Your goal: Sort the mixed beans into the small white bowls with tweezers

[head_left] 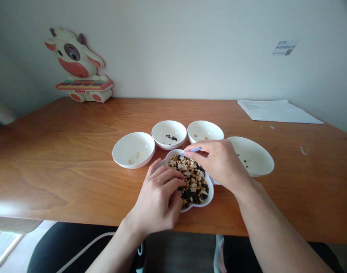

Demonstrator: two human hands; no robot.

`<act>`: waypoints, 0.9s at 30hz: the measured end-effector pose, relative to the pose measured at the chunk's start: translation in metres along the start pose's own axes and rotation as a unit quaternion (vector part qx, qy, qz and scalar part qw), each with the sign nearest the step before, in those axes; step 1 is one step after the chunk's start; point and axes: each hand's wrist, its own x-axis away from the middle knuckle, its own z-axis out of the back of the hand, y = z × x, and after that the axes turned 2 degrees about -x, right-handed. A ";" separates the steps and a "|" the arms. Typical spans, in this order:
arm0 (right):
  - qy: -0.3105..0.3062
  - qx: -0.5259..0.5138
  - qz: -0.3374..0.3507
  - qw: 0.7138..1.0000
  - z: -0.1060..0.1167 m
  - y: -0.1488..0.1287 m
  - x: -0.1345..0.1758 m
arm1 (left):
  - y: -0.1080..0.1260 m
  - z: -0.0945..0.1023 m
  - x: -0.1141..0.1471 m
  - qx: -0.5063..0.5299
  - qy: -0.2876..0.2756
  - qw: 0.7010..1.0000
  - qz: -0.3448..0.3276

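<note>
Pieces (193, 178) mostly lying in tray (210, 195)

From far, I am watching the right hand (223, 161) pinching a tool (195, 149), which is pointing into the tray's far side; whether its tip is gripping anything, I cannot tell. The left hand (162, 195) is bending its fingers over the tray's left part; I cannot tell if they are pinching. The tray is standing near the table (62, 170) edge. I am judging the work near its start: four bowls (125, 146) are each holding only few pieces; most are lying mixed.
</note>
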 end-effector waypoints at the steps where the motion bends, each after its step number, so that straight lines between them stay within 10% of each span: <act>1: 0.000 0.002 -0.001 1.000 0.000 0.000 0.000 | 0.000 0.000 0.000 0.000 0.001 1.000 -0.001; 27: 0.088 -0.066 -0.017 0.994 0.000 0.001 0.002 | 0.000 -0.001 0.001 0.006 0.007 1.000 -0.001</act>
